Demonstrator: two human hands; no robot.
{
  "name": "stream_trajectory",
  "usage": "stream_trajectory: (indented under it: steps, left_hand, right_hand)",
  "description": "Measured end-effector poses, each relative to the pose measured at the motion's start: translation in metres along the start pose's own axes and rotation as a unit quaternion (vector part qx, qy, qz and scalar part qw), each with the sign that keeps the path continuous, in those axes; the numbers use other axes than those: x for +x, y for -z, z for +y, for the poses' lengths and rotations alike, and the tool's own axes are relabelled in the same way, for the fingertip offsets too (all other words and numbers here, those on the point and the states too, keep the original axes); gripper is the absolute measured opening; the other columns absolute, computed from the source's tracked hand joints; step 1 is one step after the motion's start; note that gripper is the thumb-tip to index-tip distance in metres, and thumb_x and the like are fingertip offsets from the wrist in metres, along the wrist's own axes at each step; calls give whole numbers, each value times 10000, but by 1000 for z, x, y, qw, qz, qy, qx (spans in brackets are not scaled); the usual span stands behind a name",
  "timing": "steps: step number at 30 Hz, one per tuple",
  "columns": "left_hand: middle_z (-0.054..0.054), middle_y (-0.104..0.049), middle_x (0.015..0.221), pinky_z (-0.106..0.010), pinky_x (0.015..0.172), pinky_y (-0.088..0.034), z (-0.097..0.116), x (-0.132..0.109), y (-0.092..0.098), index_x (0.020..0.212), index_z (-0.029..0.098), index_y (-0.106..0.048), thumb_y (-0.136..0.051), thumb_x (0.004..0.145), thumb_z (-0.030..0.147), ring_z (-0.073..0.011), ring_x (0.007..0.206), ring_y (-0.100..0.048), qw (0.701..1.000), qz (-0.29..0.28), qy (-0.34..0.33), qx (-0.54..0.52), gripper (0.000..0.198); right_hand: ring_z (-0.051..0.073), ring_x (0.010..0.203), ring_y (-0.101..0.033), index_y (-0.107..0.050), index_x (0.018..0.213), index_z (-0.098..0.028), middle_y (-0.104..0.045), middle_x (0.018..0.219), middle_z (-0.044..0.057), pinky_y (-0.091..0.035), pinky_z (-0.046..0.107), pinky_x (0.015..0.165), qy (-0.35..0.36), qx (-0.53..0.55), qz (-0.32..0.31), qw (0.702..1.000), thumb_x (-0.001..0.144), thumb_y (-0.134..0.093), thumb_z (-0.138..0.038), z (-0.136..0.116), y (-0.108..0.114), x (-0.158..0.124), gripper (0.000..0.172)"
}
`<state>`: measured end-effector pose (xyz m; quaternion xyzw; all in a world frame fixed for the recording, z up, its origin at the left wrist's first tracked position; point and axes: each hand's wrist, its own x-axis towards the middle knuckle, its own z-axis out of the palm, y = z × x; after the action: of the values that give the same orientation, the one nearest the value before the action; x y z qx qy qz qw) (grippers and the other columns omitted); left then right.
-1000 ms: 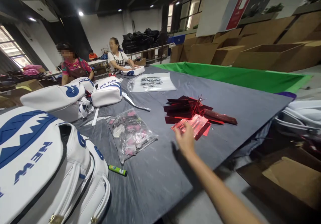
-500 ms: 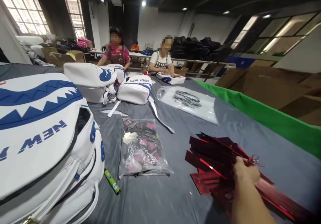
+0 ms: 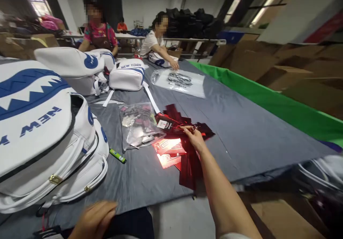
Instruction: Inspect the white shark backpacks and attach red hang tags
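My right hand [image 3: 194, 137] is closed, pinching the strings of a bunch of shiny red hang tags [image 3: 187, 171]. The tags lie fanned out on the grey-covered table. One beside my fingertips carries a white label. Just left of them is a clear plastic bag [image 3: 139, 124] with small pink and dark pieces inside; some tags touch its edge. At the near table edge my left hand [image 3: 93, 217] appears blurred, its fingers curled; what they hold, if anything, is hidden. Above it stand large white and blue backpacks [image 3: 32, 124], with a green lighter-like stick [image 3: 117, 155] beside them.
More white bags [image 3: 127, 75] stand farther back. A co-worker's hand [image 3: 174, 65] touches a clear-wrapped white packet [image 3: 179, 83]. Another person [image 3: 100, 35] stands behind the bags. Green cloth [image 3: 241, 96] edges the right side, with cardboard boxes [image 3: 281, 76] beyond.
My view has turned right and down. My right hand has brought the red tags leftward, next to the clear bag. My left hand has come into view. A co-worker has reached to the wrapped packet.
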<state>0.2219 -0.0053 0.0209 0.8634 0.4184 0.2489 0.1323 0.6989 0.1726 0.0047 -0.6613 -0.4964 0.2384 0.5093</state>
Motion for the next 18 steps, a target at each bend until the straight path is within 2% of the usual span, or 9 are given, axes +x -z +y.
stream_trajectory:
  steps: [1, 3, 6, 8, 10, 12, 14, 16, 18]
  left_hand:
    - [-2, -734, 1060, -253, 858, -583, 5, 16, -9, 1165, 315, -643, -418, 995, 325, -147, 937, -692, 999, -33, -40, -16, 282]
    - [-25, -636, 1335, -322, 1011, -529, 21, 61, -31, 1362, 301, -536, -476, 954, 266, -196, 1194, -615, 988, -116, -97, -10, 413]
    - [-53, -314, 1603, -470, 1189, -325, 33, 137, -60, 1510, 310, -343, -563, 935, 298, -260, 1479, -294, 968, -170, -174, 58, 615]
    - [-72, -252, 1626, -478, 1215, -250, 20, 179, -71, 1520, 306, -327, -596, 923, 396, -280, 1494, -252, 973, -177, -86, 120, 662]
    - [-121, -262, 1615, -463, 1203, -267, -6, 207, -75, 1526, 248, -331, -568, 932, 445, -301, 1481, -279, 970, -165, 36, 174, 669]
    - [-175, -265, 1602, -453, 1191, -286, -32, 221, -72, 1534, 163, -313, -511, 961, 427, -316, 1480, -276, 959, -146, 115, 213, 661]
    - [-215, -250, 1596, -463, 1185, -287, -47, 225, -67, 1535, 96, -289, -473, 979, 367, -326, 1484, -263, 949, -138, 149, 241, 646]
    - [-267, -308, 1555, -482, 1154, -325, -44, 221, -61, 1496, 35, -350, -495, 962, 310, -354, 1450, -327, 941, -151, 161, 258, 618]
    - [-312, -462, 1436, -481, 1058, -428, -22, 212, -55, 1398, -6, -480, -553, 924, 266, -384, 1349, -464, 934, -182, 158, 263, 551]
  right_hand:
    - [241, 949, -654, -713, 928, -176, -736, 1003, 97, -482, 419, 939, 0, 7, -6, 1000, 706, -632, -656, 0, 0, -4, 535]
    - [235, 930, -652, -708, 959, -166, -732, 994, 96, -481, 430, 935, -1, 18, -10, 1000, 711, -656, -626, 0, -1, -13, 525]
    - [230, 906, -647, -694, 1002, -157, -722, 985, 94, -491, 436, 907, 2, 37, -4, 999, 720, -670, -588, -1, -2, -22, 515]
    - [232, 897, -646, -690, 1003, -156, -718, 974, 94, -498, 432, 884, 5, 52, 1, 999, 720, -672, -572, -2, -4, -24, 504]
    - [231, 872, -644, -696, 987, -155, -717, 950, 91, -500, 429, 865, 7, 63, 5, 998, 711, -683, -551, -2, -5, -23, 483]
    - [225, 834, -637, -707, 967, -154, -716, 909, 82, -498, 425, 849, 8, 70, 11, 997, 699, -695, -531, -1, -5, -20, 463]
    - [221, 818, -627, -714, 952, -156, -714, 888, 76, -492, 419, 843, 8, 74, 21, 997, 697, -697, -520, 1, -5, -16, 445]
    - [221, 834, -620, -719, 955, -163, -714, 903, 74, -483, 415, 854, 7, 74, 28, 997, 707, -693, -508, 4, -6, -15, 426]
    - [220, 837, -617, -721, 986, -170, -714, 914, 70, -480, 411, 855, 3, 75, 26, 997, 731, -680, -493, 6, -7, -15, 414]
